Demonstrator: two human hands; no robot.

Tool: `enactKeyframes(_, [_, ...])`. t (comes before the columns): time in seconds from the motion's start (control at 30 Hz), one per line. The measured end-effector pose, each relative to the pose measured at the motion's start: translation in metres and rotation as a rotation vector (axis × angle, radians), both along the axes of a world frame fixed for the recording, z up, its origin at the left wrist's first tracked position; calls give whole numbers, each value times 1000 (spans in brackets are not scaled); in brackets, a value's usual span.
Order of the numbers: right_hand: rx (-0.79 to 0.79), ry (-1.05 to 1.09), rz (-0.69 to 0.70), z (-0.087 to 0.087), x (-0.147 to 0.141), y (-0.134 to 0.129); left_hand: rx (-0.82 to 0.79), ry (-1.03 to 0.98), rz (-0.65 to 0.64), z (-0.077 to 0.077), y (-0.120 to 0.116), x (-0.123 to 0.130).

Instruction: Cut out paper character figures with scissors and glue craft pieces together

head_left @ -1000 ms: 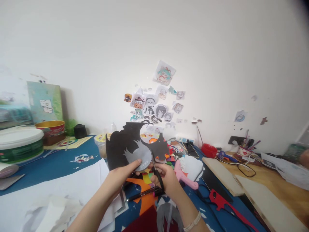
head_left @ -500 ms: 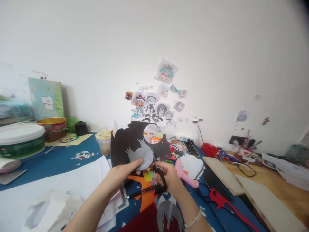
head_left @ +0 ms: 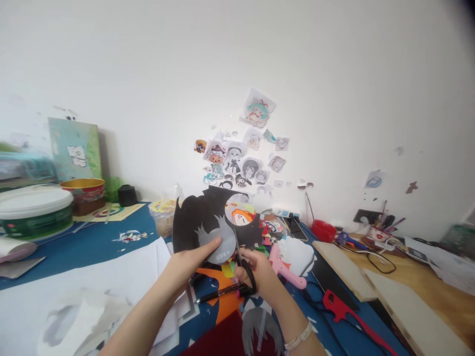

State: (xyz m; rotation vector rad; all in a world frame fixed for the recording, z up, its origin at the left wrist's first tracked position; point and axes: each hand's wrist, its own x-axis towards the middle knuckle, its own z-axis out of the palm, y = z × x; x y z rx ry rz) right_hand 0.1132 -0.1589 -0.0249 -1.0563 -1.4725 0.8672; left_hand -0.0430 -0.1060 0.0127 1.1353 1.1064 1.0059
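My left hand point(head_left: 198, 254) pinches a grey paper cutout point(head_left: 222, 247) with a spiky upper edge, its thumb pressed on the front. Behind the cutout stands a large piece of black paper point(head_left: 193, 212) with a jagged, curved outline; whether the two are joined I cannot tell. My right hand point(head_left: 258, 272) grips black-handled scissors point(head_left: 250, 279), fingers in the loops. Their blades point up along the cutout's right edge. Below the hands lie a black pen point(head_left: 218, 293), orange paper point(head_left: 228, 309) and a grey hair-shaped paper piece point(head_left: 256, 326) on dark red.
White sheets point(head_left: 122, 269) cover the blue table's left front. A pink glue gun point(head_left: 284, 269), a red-handled tool point(head_left: 336, 306) and cables lie to the right, near pale boards point(head_left: 345, 269). Further back are a lidded tub point(head_left: 33, 212), a red bowl point(head_left: 323, 230) and several wall drawings point(head_left: 250, 168).
The black paper has shifted slightly right and dipped, showing more of the orange drawing behind it. The grey cutout has turned slightly. Both hands keep their grip.
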Motion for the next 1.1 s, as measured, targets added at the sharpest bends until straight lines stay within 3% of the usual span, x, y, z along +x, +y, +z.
enactKeyframes(0.17, [24, 65, 34, -5, -1, 5, -3, 80, 64, 2, -3, 3])
enactKeyframes(0.43, [-19, 76, -14, -12, 3, 10, -7, 1, 66, 6, -6, 3])
enactKeyframes(0.8, [-49, 51, -15, -3, 2, 3, 43, -78, 69, 1, -1, 3])
enactKeyframes(1.0, [-57, 23, 187, 4, 6, -8, 46, -100, 2, -4, 5, 1])
enactKeyframes(1.1, [-72, 46, 330, 8, 8, -15, -3, -149, -135, -4, 7, -1])
